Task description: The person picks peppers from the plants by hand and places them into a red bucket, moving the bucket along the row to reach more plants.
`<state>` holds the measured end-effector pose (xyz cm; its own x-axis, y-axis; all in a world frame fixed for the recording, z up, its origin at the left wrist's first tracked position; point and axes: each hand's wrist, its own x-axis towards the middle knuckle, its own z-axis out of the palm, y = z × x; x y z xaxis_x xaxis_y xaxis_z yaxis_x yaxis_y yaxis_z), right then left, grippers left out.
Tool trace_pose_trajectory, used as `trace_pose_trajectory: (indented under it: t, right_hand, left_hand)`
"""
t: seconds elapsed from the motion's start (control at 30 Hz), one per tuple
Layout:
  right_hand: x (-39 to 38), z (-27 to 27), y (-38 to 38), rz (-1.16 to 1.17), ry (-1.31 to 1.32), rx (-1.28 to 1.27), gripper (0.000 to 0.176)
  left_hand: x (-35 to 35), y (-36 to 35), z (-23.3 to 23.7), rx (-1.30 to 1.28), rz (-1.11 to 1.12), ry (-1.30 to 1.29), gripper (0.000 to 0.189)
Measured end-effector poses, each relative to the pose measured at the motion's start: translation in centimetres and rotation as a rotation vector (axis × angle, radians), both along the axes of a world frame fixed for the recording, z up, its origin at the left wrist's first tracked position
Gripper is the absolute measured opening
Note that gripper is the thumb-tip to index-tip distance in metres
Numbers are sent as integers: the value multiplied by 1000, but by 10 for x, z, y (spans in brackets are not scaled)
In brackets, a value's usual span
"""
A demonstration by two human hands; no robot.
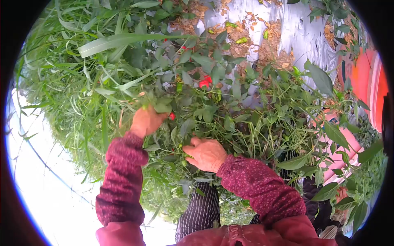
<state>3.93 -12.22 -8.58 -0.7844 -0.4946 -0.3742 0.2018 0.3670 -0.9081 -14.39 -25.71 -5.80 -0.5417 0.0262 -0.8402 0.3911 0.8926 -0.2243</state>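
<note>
My left hand [144, 119] is closed among the leaves of a pepper plant, its fingertips covered by blurred foliage, so what it holds cannot be made out. Just to its right hangs a small red pepper [172, 116]. Lower and to the right, my right hand [206, 154] has its fingers curled in at the stems. A small green pepper [184, 162] shows by its fingertips; whether anything is pinched there is hidden. Bigger red peppers [205, 81] hang deeper in the plant above both hands.
Tall grass [69, 94] crowds the left side. Silvery plastic sheeting [305, 30] with dry leaves and fallen green peppers [241, 40] lies beyond the plants. On the right are a red-orange container [371, 88] and a pink object [336, 151] behind leaves. My striped trouser leg [200, 209] stands below.
</note>
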Motion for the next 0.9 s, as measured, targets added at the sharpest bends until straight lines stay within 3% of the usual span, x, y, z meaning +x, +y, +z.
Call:
trace_pose_trajectory:
  t: [0.07, 0.1, 0.2, 0.23, 0.4, 0.47, 0.5, 0.53, 0.6, 0.63, 0.67, 0.73, 0.8, 0.87, 0.9]
  right_hand:
    - [3, 0, 2, 69, -13, 12, 27]
    - [5, 0, 3, 66, -21, 9, 27]
    - [8, 1, 5, 39, -46, -4, 27]
    - [11, 3, 5, 21, -30, -6, 28]
    - [22, 22, 16, -147, -75, -23, 28]
    - [22, 33, 25, -93, -118, -19, 28]
    - [27, 43, 24, -32, -156, -82, 29]
    - [34, 50, 23, 30, -195, -143, 30]
    - [51, 47, 21, -61, -83, -105, 31]
    - [54, 45, 23, -68, -117, -58, 32]
    - [57, 41, 25, -76, -153, -17, 32]
    - [58, 35, 26, -95, -140, -25, 35]
    - [57, 33, 30, -53, -115, -32, 35]
    - [55, 37, 32, -9, -164, -47, 34]
    - [54, 36, 33, 37, -209, -56, 33]
  left_hand:
    - [4, -7, -15, 224, 214, -218, 41]
    - [5, 0, -13, 166, 394, -221, 43]
    - [13, -6, -22, 94, 557, -333, 43]
    - [15, -8, -20, 240, 557, -428, 44]
    - [44, -19, -5, 408, 723, -209, 36]
    - [60, -63, -31, 545, 447, 20, 34]
    - [56, -42, -13, 551, 118, 154, 32]
    - [49, -20, -1, 559, 118, 153, 32]
    - [39, 14, 11, 40, -145, 143, 30]
    - [34, 15, 8, 142, -293, 185, 26]
    - [29, 21, 4, 142, -298, 189, 26]
    - [15, 40, -2, 222, -594, 342, 26]
    - [-2, 77, 3, 141, -603, 316, 25]
    - [-20, 96, -8, 522, -583, 458, 24]
    - [-30, 110, -16, 548, -628, 490, 22]
